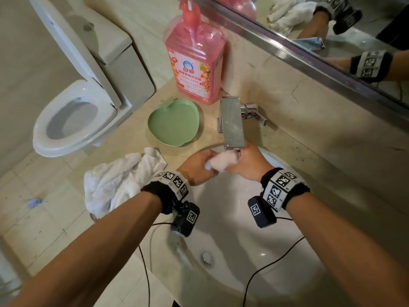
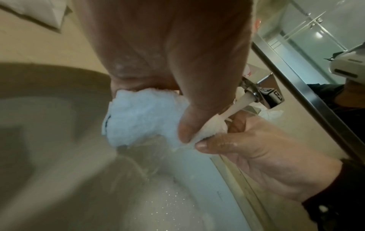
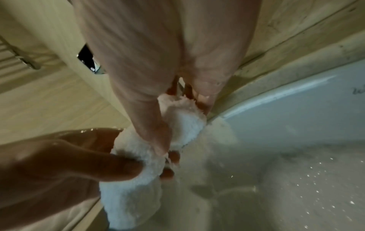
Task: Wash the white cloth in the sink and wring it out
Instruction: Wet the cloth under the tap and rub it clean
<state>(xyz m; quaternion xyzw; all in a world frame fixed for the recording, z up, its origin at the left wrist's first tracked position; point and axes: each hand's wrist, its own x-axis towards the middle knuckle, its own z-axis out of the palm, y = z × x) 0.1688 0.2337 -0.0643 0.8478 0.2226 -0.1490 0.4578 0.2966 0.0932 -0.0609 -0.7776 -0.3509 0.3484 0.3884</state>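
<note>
White cloth (image 1: 221, 163): bunched into a short roll, being held over the back of the sink (image 1: 254, 251), under the faucet (image 1: 232, 122) whose water is running onto it. Long axis is lying hand to hand. Left hand (image 1: 197, 168) is gripping one end, right hand (image 1: 247, 162) the other, fingers curled around it; neither is nearer. Second towel (image 1: 117, 180): lying at the counter's left edge.

white cloth (image 1: 221, 163), pink soap bottle (image 1: 195, 63), green apple-shaped dish (image 1: 173, 122), beige counter (image 1: 309, 129), black-and-white checked wristbands (image 1: 281, 187)
</note>
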